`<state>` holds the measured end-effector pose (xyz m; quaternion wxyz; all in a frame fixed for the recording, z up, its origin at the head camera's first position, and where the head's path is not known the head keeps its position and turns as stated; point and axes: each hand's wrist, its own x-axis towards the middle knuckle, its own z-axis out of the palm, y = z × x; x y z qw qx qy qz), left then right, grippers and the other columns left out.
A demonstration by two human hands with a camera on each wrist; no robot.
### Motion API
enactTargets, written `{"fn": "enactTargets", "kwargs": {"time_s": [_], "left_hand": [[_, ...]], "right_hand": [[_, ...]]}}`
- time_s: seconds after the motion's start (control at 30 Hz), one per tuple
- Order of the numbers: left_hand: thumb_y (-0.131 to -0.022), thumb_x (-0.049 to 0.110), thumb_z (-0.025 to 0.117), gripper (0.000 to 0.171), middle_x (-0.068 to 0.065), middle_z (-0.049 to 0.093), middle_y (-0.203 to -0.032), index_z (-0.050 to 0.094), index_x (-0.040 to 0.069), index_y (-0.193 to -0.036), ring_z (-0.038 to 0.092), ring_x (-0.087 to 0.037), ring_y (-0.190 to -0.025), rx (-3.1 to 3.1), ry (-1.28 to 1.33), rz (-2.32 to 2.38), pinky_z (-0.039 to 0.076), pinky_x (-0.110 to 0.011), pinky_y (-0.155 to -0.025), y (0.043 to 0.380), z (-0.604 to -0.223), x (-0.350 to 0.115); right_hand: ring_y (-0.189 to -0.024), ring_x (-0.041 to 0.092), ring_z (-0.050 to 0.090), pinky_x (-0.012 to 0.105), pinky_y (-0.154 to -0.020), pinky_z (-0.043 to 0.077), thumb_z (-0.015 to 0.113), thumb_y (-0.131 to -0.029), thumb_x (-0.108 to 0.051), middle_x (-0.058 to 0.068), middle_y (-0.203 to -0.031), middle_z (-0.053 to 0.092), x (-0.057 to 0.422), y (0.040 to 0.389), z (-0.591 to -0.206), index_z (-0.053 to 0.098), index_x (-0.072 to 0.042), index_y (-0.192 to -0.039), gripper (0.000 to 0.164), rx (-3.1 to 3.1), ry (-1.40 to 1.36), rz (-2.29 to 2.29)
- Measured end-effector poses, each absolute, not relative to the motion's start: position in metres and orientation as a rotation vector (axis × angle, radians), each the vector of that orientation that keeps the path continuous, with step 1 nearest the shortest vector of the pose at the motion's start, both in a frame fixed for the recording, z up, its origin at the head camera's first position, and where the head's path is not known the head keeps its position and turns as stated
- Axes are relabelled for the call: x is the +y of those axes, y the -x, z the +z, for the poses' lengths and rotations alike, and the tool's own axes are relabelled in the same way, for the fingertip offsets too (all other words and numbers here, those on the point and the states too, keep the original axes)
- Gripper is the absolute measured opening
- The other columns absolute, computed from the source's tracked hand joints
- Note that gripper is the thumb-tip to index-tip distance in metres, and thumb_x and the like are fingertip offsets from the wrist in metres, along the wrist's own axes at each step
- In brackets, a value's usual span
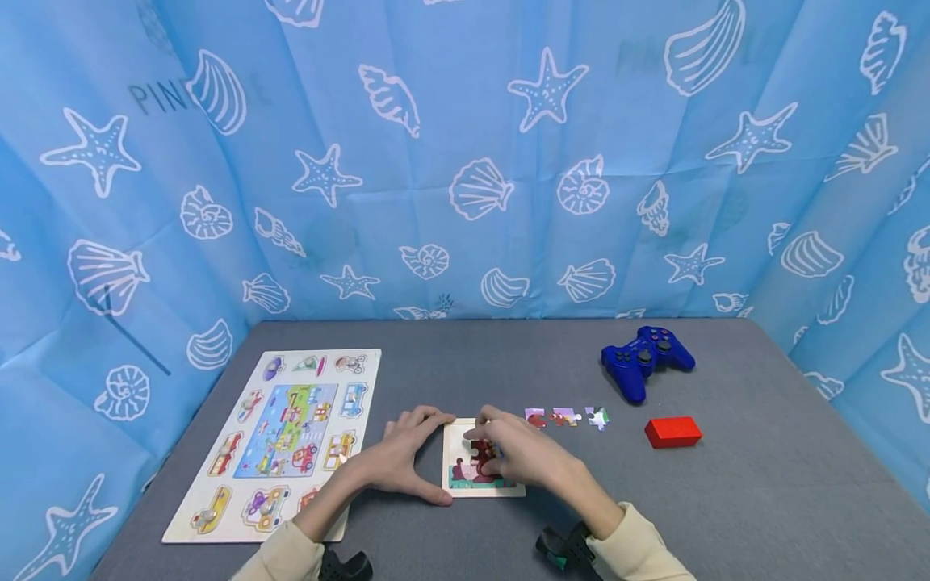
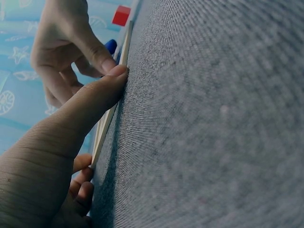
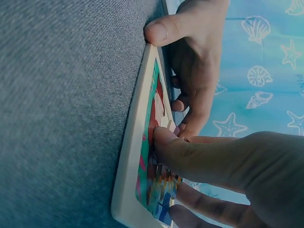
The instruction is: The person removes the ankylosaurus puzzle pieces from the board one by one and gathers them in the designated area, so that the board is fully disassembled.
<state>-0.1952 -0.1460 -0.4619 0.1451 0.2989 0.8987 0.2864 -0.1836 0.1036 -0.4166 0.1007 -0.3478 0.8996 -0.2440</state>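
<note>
A small wooden jigsaw puzzle tray [image 1: 487, 493] lies on the table, partly filled with pieces showing a dark red figure over green; its upper left is bare. My left hand [image 1: 403, 456] holds the tray's left side, thumb at the near corner and fingers at the far one. Over the tray, my right hand [image 1: 516, 448] pinches a puzzle piece [image 1: 483, 453] between thumb and fingers, low against the other pieces. Those fingers largely cover the piece. In the right wrist view, the right thumb [image 3: 166, 137] touches the picture surface.
Three loose puzzle pieces [image 1: 566, 416] lie in a row right of the tray. Farther right are a blue game controller [image 1: 632, 367] and a red block [image 1: 672, 432]. A large vehicle peg puzzle board [image 1: 182, 504] lies at left, partly under the left forearm. A blue curtain [image 1: 436, 161] hangs behind.
</note>
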Motion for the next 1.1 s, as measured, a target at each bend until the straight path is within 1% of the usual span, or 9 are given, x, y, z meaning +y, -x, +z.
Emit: {"fn": "enactTargets", "kwargs": {"time_s": [0.13, 0.23, 0.43, 0.53, 0.77, 0.9, 1.1], "left_hand": [[-0.073, 0.058, 0.085, 0.102, -0.003, 0.039, -0.151, 0.038, 0.027, -0.157, 0.037, -0.022, -0.123, 2.585, -0.854, 0.827, 0.027, -0.043, -0.091, 0.1951, -0.4610, -0.1459], [-0.073, 0.058, 0.085, 0.101, -0.003, 0.038, -0.151, 0.038, 0.027, -0.157, 0.037, -0.022, -0.123, 2.585, -0.853, 0.825, 0.027, -0.043, -0.091, 0.1951, -0.4607, -0.1458], [-0.073, 0.057, 0.086, 0.101, -0.004, 0.039, -0.151, 0.038, 0.026, -0.157, 0.037, -0.022, -0.122, 2.586, -0.858, 0.827, 0.026, -0.042, -0.090, 0.1954, -0.4601, -0.1454], [-0.073, 0.057, 0.086, 0.101, -0.004, 0.039, -0.151, 0.038, 0.026, -0.157, 0.037, -0.022, -0.122, 2.589, -0.854, 0.823, 0.026, -0.042, -0.090, 0.1956, -0.4601, -0.1453], [-0.073, 0.058, 0.085, 0.102, -0.004, 0.039, -0.151, 0.038, 0.026, -0.157, 0.038, -0.022, -0.123, 2.589, -0.854, 0.819, 0.027, -0.042, -0.091, 0.1953, -0.4612, -0.1447], [-0.073, 0.058, 0.085, 0.101, -0.004, 0.039, -0.151, 0.038, 0.027, -0.157, 0.038, -0.022, -0.123, 2.589, -0.853, 0.819, 0.027, -0.042, -0.091, 0.1950, -0.4615, -0.1451], [-0.073, 0.058, 0.085, 0.101, -0.004, 0.039, -0.151, 0.039, 0.026, -0.157, 0.038, -0.022, -0.123, 2.591, -0.855, 0.822, 0.027, -0.043, -0.091, 0.1949, -0.4613, -0.1458]], "right_hand": [[-0.080, 0.012, 0.053, 0.021, -0.068, 0.045, 0.081, -0.084, -0.001, 0.005, -0.106, 0.061, 0.1050, 0.1823, -0.4160, 0.076, -0.003, -0.118, 0.034, 2.648, 1.055, -0.755], [-0.080, 0.012, 0.052, 0.021, -0.068, 0.045, 0.081, -0.084, -0.001, 0.005, -0.105, 0.060, 0.1057, 0.1824, -0.4158, 0.076, -0.003, -0.117, 0.034, 2.647, 1.066, -0.767], [-0.081, 0.012, 0.052, 0.021, -0.068, 0.045, 0.081, -0.084, -0.001, 0.005, -0.103, 0.059, 0.1058, 0.1833, -0.4159, 0.076, -0.003, -0.118, 0.034, 2.650, 1.073, -0.766], [-0.082, 0.011, 0.052, 0.021, -0.069, 0.045, 0.080, -0.085, -0.001, 0.005, -0.104, 0.059, 0.1055, 0.1834, -0.4161, 0.076, -0.004, -0.116, 0.032, 2.650, 1.088, -0.746], [-0.087, 0.011, 0.049, 0.022, -0.072, 0.044, 0.074, -0.089, 0.003, 0.004, -0.110, 0.060, 0.1038, 0.1830, -0.4159, 0.073, -0.004, -0.125, 0.037, 2.628, 1.060, -0.668], [-0.086, 0.010, 0.049, 0.022, -0.073, 0.045, 0.073, -0.090, 0.005, 0.004, -0.109, 0.060, 0.1040, 0.1821, -0.4151, 0.074, -0.005, -0.123, 0.034, 2.630, 1.061, -0.645], [-0.086, 0.011, 0.050, 0.023, -0.074, 0.046, 0.074, -0.090, 0.002, 0.004, -0.109, 0.061, 0.1044, 0.1809, -0.4143, 0.075, -0.007, -0.119, 0.030, 2.671, 1.105, -0.595]]}}
